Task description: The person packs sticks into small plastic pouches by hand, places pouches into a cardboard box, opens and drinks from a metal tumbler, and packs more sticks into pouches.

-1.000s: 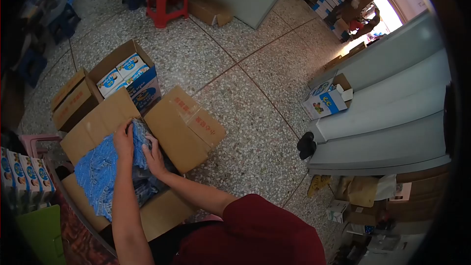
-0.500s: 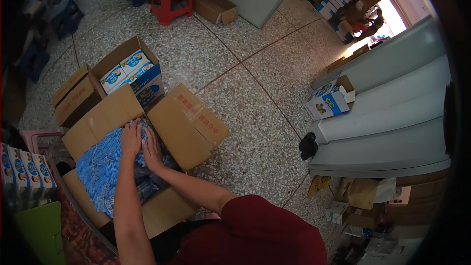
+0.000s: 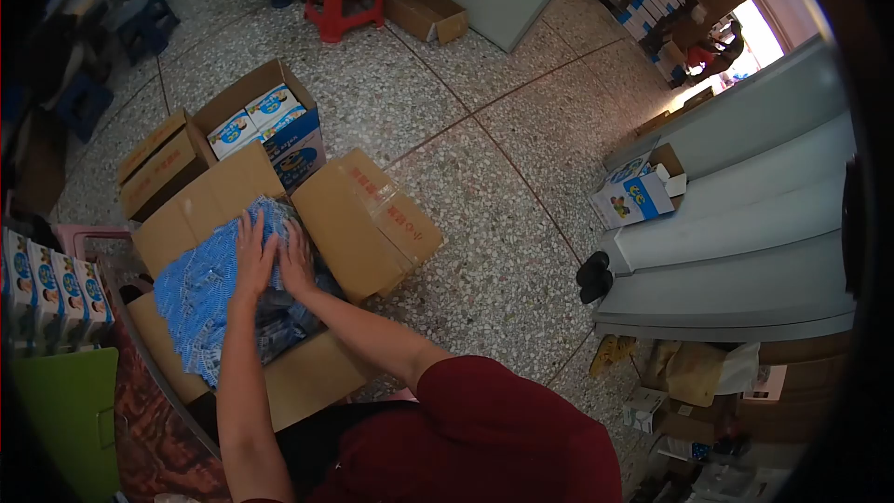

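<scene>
An open cardboard box (image 3: 321, 368) with its flaps folded out stands in front of me. Inside it lies a heap of blue-and-white patterned packets (image 3: 197, 291), with dark or clear plastic showing on the right side. My left hand (image 3: 253, 256) rests on the far part of the heap, fingers stretched out. Close beside it, my right hand (image 3: 296, 263) lies on the packets near the box's right edge, fingers spread. Neither hand is closed around anything that I can see.
Beyond the box stands a carton of white-and-blue boxes (image 3: 273, 104), beside another brown carton (image 3: 166, 163). Boxes (image 3: 70, 289) and a green board (image 3: 65, 410) are at left. A red stool (image 3: 345, 2) stands farther off; another carton (image 3: 638, 200) sits by the grey door.
The view has shifted slightly, so the room appears a little farther right. My right hand has moved up and flatter over the packets, and the fingers of both hands are more spread.
</scene>
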